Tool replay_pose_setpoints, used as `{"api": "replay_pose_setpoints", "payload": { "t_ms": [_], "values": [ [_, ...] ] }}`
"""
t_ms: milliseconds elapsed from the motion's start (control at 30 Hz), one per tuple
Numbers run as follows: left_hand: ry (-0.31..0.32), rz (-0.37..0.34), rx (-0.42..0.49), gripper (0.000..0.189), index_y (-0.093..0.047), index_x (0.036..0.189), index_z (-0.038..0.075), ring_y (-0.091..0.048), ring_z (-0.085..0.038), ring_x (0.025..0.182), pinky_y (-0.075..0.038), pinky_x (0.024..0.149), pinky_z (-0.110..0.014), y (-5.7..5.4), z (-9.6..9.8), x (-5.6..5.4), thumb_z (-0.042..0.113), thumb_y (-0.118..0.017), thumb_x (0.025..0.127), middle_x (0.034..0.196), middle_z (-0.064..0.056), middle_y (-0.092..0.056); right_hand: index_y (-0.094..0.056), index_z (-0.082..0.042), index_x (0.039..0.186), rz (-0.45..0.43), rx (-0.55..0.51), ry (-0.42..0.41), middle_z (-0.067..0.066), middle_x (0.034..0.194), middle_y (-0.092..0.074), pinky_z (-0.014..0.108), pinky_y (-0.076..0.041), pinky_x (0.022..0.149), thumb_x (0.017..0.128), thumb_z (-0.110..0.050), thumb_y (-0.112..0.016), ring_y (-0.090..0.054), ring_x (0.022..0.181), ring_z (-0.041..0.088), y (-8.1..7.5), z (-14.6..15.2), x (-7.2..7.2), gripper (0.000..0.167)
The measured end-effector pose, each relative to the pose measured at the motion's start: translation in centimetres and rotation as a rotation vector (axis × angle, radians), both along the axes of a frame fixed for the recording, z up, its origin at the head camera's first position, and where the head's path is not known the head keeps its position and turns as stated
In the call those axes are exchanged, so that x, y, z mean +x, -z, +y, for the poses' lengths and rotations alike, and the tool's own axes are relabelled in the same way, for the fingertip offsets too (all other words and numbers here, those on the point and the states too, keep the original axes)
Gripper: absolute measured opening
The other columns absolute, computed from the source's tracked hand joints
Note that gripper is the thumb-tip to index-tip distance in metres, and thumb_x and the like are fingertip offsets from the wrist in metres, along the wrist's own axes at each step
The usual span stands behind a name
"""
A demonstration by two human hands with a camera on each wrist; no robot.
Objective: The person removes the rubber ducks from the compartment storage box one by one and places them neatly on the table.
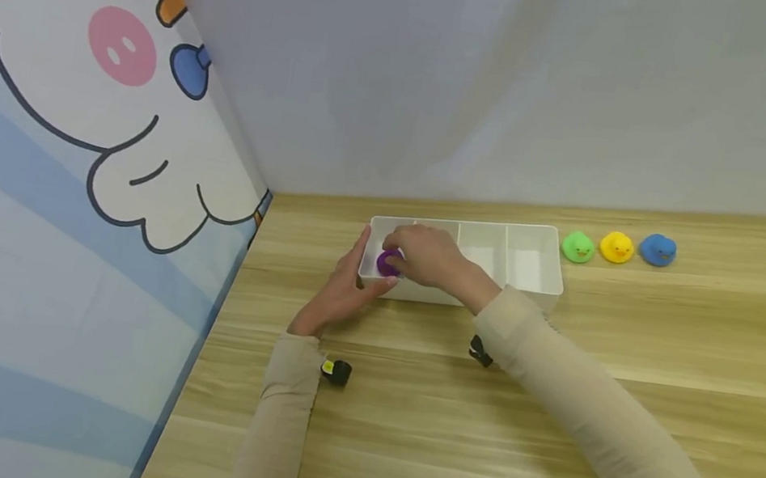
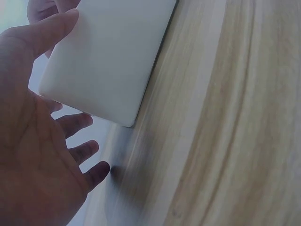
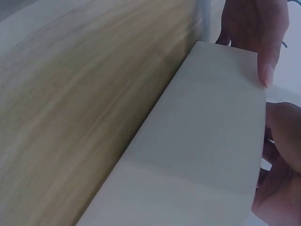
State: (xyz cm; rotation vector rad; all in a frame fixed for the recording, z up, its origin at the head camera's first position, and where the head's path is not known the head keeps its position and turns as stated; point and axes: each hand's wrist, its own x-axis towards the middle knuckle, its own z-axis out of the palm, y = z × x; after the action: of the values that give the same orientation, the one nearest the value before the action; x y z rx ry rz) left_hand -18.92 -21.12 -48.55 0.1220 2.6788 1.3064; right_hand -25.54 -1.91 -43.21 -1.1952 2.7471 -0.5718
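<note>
A white divided box stands on the wooden table, its compartments in a row. In the leftmost compartment is a small rounded purple toy, partly hidden by fingers. My right hand reaches over the box's front wall and pinches this toy from above. Around the box's left front corner lies my left hand, thumb along the front wall and fingers along the left end. In the left wrist view, the fingers of the left hand are spread and only slightly bent beside the end wall.
Right of the box, a green rubber duck, a yellow one and a blue one sit in a row. A pale wall rises behind the table. On the left stands a cartoon-printed panel.
</note>
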Motion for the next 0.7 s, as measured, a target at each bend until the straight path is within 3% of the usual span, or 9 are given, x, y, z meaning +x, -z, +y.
{"api": "replay_pose_setpoints", "payload": {
  "t_ms": [367, 700],
  "values": [
    [0.02, 0.017, 0.017, 0.105, 0.008, 0.165, 0.029, -0.006, -0.035, 0.162, -0.011, 0.131, -0.058, -0.17, -0.1, 0.11, 0.05, -0.067, 0.095, 0.175, -0.01, -0.002, -0.075, -0.014, 0.118, -0.03, 0.014, 0.032, 0.004, 0.112, -0.076, 0.038, -0.061, 0.076, 0.098, -0.029, -0.069, -0.071, 0.095, 0.022, 0.18, -0.56, 0.3, 0.026],
    [0.014, 0.002, 0.015, 0.105, 0.008, 0.164, 0.032, -0.005, -0.035, 0.162, -0.01, 0.131, -0.06, -0.06, -0.2, -0.06, 0.052, -0.067, 0.094, 0.175, -0.01, -0.001, -0.076, -0.017, 0.107, -0.08, 0.024, 0.073, 0.002, 0.097, -0.075, 0.031, -0.053, 0.065, 0.097, -0.028, -0.07, -0.064, 0.081, 0.018, 0.21, -1.01, 0.16, 0.016]
  ]
}}
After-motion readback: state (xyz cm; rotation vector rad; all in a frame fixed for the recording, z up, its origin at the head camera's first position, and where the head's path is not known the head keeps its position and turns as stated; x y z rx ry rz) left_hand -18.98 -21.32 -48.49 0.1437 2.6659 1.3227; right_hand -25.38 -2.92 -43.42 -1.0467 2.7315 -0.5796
